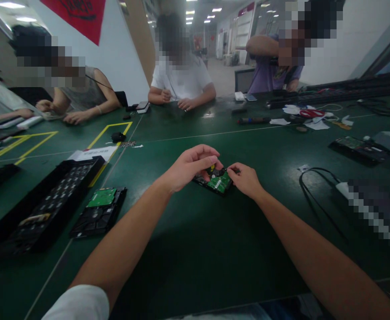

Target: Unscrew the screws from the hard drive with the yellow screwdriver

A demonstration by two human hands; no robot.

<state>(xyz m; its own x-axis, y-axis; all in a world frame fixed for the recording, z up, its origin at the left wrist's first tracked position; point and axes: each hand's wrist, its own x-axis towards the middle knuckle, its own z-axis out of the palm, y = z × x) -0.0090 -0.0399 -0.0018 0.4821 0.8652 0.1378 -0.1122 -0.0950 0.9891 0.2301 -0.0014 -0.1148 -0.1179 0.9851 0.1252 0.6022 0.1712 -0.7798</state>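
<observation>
Black hard drive, flat and rectangular with a green circuit board facing up, lies on the dark green table at its middle, straight ahead of the person and between both hands. The left hand arches over the drive's far left part, its fingers curled down and its thumb drawn in close to them, the fingertips pressing on the top; a small yellow bit shows beneath them, and what it is cannot be told. The right hand is nearly closed, pinching the drive's right edge with its fingertips. Both bare forearms reach forward from the lower corners and converge on the drive, wrists raised off the table. A second black hard drive lies well to the left, beside a long black tray.
</observation>
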